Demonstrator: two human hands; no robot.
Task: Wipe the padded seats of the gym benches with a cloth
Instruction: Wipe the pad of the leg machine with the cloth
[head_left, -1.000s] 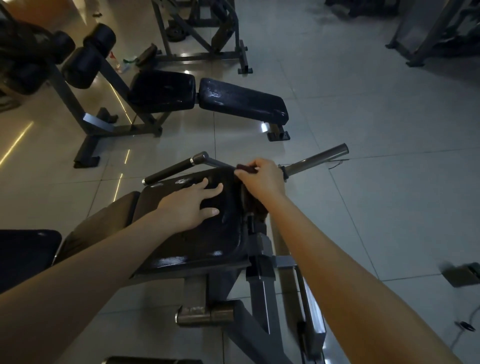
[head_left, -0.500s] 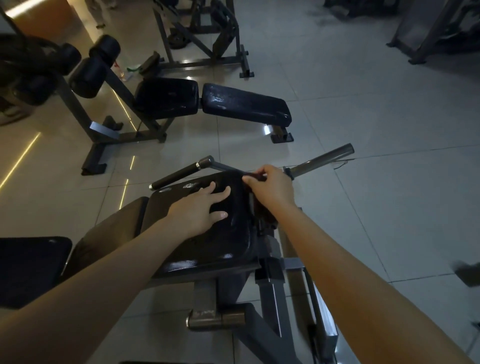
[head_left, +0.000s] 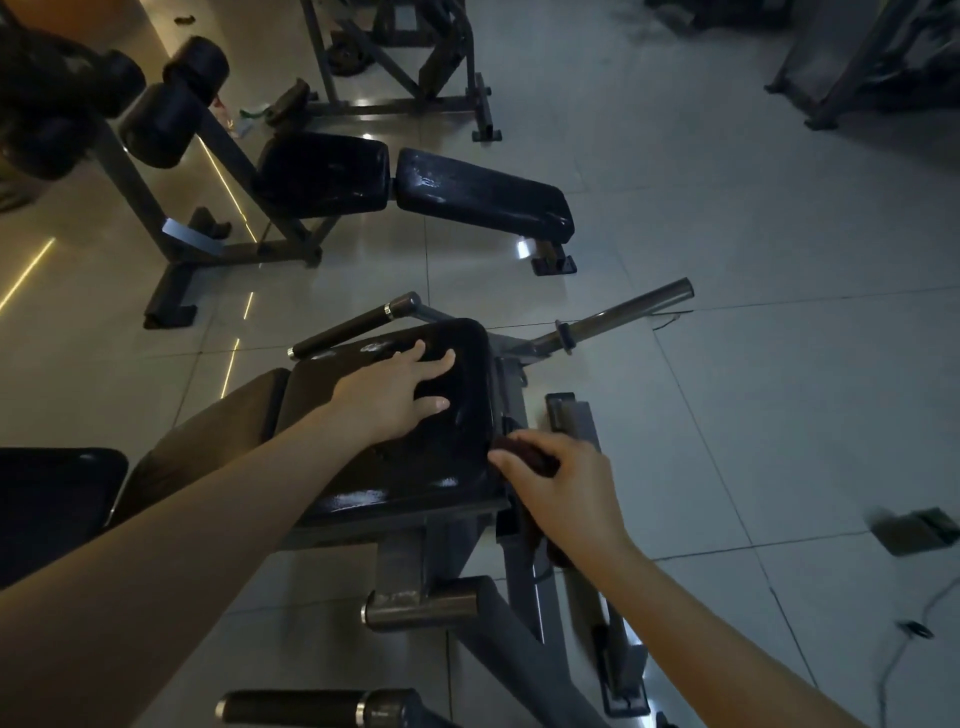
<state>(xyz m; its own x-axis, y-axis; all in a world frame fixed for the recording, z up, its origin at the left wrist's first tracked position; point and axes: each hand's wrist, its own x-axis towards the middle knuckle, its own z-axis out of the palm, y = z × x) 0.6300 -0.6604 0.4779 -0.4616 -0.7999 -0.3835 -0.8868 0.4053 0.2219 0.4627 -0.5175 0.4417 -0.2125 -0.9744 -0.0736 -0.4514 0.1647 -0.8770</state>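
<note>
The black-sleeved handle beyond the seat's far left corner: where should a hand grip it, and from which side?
Grip the handle probably at the middle of its black sleeve, from above, fingers curling under. It is a round bar lying nearly level, with open floor beneath; its metal end bends in behind the seat pad, leaving less room there.
</note>
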